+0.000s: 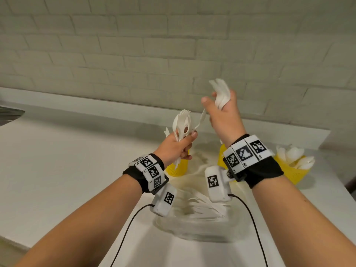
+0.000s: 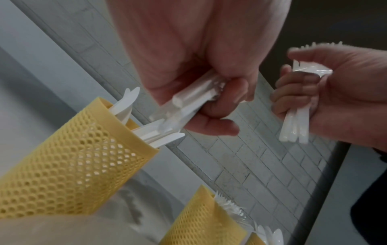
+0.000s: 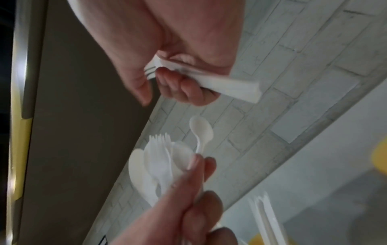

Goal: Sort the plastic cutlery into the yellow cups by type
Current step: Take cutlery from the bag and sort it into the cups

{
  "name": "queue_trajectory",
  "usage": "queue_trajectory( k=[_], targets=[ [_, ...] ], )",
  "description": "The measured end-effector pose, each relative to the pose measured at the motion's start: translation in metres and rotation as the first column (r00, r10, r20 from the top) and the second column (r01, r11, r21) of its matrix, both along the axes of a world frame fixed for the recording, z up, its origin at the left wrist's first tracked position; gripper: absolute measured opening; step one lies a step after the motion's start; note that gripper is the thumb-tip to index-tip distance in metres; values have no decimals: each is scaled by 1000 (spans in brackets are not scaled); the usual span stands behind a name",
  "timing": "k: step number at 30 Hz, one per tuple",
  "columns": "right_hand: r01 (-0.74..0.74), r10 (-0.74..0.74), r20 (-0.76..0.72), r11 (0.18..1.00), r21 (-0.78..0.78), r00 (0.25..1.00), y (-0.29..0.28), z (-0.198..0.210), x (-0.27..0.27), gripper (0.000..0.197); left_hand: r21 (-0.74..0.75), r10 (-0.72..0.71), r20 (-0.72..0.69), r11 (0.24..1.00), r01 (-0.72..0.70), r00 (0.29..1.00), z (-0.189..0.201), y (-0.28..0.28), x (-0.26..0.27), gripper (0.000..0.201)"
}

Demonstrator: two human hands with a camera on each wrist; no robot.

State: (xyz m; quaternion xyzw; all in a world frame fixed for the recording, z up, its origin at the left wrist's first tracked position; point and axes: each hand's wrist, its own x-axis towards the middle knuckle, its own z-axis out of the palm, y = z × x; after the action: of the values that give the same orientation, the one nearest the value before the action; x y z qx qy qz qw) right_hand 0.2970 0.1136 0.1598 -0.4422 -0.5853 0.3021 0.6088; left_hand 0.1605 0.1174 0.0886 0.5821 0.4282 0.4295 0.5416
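My left hand [image 1: 178, 145] grips a mixed bunch of white plastic forks and spoons [image 1: 182, 123], heads up, above the counter; the right wrist view shows the same bunch [image 3: 161, 164]. My right hand [image 1: 223, 112], raised higher to the right, holds a few white forks [image 1: 221, 93] under its curled fingers, their handles [image 2: 295, 126] sticking out below. Three yellow mesh cups stand behind: the left cup [image 1: 178, 167] holds knives [image 2: 134, 106], the middle cup [image 1: 221, 155] is mostly hidden by my right wrist, the right cup [image 1: 292, 170] holds spoons [image 1: 294, 155].
A clear plastic bag [image 1: 194, 218] with more white cutlery lies on the white counter [image 1: 67, 160] under my wrists. A brick wall [image 1: 173, 45] backs the counter. The counter's right edge [image 1: 344, 182] drops off beside the right cup. A metal object [image 1: 9, 114] shows at far left.
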Motion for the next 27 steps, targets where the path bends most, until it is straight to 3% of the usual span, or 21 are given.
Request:
queue_trajectory(
  k=[3, 7, 15, 27],
  targets=[
    [-52, 63, 201, 997, -56, 978, -2, -10, -5, 29, -11, -21, -3, 1000, 21, 1000, 0, 0, 4, 19],
    [55, -34, 263, 996, -72, 964, 3, -19, -8, 14, -24, -42, -4, 999, 42, 999, -3, -2, 6, 21],
    [120, -103, 438, 993, -10, 893, 7, -25, 0, 17, -5, -36, -31, 999, 36, 999, -8, 0, 2, 11],
    [108, -91, 399, 994, -23, 913, 10, -18, 18, 13, 31, -22, 27, 999, 21, 999, -3, 3, 0, 31]
  ],
)
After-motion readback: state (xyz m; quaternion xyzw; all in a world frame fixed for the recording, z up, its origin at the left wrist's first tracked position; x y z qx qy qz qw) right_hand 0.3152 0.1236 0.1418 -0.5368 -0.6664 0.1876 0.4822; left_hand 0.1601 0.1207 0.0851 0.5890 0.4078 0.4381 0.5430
